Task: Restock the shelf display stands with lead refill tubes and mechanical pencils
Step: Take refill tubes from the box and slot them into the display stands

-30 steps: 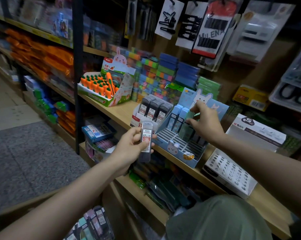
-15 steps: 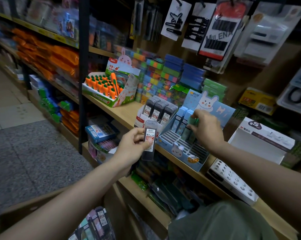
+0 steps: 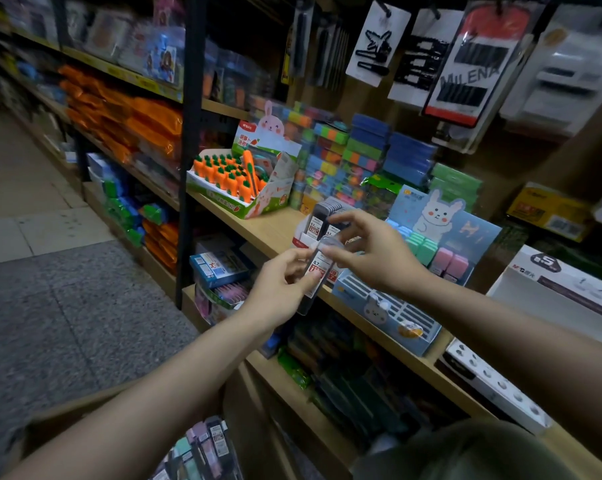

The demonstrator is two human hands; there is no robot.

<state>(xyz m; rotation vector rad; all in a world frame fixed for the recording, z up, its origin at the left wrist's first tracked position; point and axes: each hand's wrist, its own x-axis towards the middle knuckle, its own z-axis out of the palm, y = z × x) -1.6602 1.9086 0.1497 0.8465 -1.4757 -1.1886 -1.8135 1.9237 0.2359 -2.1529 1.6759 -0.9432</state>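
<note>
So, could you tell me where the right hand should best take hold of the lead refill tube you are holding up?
Probably by its clear cap end, from above. The lead refill tube stands nearly upright, the left hand covers its lower half, and only the top stays free, where the right hand pinches it.

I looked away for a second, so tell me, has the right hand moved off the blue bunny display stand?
Yes. The right hand has moved left, away from the blue bunny display stand, to the lead refill tube held by the left hand.

carrot eraser display box, stacked colourful sticky notes, hanging hairpin cards
</note>
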